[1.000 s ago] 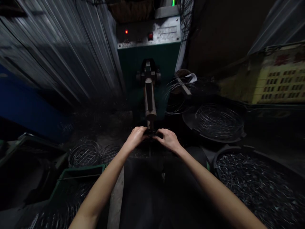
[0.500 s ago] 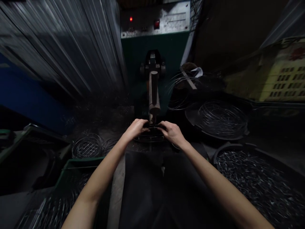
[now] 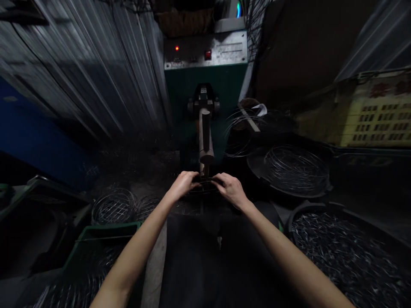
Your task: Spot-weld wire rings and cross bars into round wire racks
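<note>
My left hand (image 3: 183, 185) and my right hand (image 3: 231, 189) face each other just below the vertical metal electrode (image 3: 206, 170) of a green spot welder (image 3: 180, 79). Between them is a dark wire frame (image 3: 203, 191) with thin cross wires, each hand pinching it from its own side. The frame lies roughly level, its middle at the electrode tip. Shadow hides most of its outline and whether the tip touches it. Above it juts the welder's thick round arm (image 3: 206, 141).
Finished-looking round wire grids (image 3: 117, 207) lie left, behind a green crate (image 3: 86, 233) of wire pieces. On the right are a tub of short metal bits (image 3: 340, 244), a dark basin (image 3: 272, 186) of wire rings and a yellow crate (image 3: 369, 124). A red lamp (image 3: 177, 48) glows on the panel.
My view has tilted up slightly, so the welder and hands appear lower. Both hands keep their pinch on the wire frame; its near edge shows less clearly now.
</note>
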Demonstrator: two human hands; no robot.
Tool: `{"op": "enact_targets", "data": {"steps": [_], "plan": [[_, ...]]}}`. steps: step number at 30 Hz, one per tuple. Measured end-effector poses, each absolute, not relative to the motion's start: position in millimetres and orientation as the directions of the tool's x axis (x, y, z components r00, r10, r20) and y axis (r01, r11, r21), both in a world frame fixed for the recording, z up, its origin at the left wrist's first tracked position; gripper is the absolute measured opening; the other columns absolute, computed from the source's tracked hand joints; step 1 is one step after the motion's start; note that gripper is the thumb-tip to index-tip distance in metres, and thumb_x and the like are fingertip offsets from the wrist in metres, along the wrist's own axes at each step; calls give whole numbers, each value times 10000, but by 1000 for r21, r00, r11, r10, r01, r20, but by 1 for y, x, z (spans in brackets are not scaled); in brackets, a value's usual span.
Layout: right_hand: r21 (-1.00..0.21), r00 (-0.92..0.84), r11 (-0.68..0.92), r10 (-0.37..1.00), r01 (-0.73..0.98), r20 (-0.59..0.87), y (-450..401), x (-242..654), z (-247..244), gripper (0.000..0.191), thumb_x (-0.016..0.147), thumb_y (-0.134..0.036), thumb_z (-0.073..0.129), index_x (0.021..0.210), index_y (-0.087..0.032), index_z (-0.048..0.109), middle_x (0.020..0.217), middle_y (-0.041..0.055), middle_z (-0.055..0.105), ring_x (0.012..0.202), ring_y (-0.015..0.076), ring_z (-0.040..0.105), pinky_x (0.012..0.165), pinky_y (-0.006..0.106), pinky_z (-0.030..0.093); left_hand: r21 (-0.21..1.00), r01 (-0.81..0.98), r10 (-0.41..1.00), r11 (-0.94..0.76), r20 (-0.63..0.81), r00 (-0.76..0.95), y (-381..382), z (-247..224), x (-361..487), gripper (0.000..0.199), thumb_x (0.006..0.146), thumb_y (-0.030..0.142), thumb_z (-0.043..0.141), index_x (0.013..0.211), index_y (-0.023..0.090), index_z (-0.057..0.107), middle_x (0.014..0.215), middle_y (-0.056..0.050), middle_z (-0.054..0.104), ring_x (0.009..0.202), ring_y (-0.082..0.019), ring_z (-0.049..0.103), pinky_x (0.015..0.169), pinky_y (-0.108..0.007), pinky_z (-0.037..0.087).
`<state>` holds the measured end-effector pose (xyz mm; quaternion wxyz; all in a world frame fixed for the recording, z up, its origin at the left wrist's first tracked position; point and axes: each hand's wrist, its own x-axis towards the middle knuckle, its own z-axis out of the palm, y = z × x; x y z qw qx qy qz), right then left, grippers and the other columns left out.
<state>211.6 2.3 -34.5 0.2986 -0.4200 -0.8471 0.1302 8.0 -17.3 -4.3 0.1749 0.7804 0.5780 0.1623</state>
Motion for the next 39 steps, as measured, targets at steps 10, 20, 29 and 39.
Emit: {"op": "enact_targets", "data": {"steps": [10,20,29,39], "plan": [[-495,-464,627,779,602,422,7,212,-32,167,867,-336,506,869,-222,628,799,29,622,735,151,580,670,245,425,480,838,962,-260,58,265,-17,1,9,219,753,227,634,962,162,645,913,-52,686,846,-178,619,745,-248,441],[-509,-455,620,785,597,422,20,207,-35,161,854,-335,523,876,-228,640,806,28,634,742,156,594,663,250,431,496,830,962,-254,41,270,-4,4,6,219,737,225,648,945,158,661,883,-45,696,838,-179,627,715,-230,443],[-527,-448,619,786,583,427,24,205,-36,139,835,-313,555,883,-230,656,819,26,653,744,148,598,659,235,428,482,837,960,-260,36,278,0,5,2,226,746,265,631,933,143,665,873,-61,693,801,-179,617,685,-228,428],[-686,-240,515,854,514,461,31,250,-41,172,833,-298,539,904,-198,659,846,33,656,689,134,582,670,255,450,519,831,963,-202,-49,265,1,14,5,215,737,292,635,911,167,659,858,-28,684,801,-169,613,673,-230,416]]}}
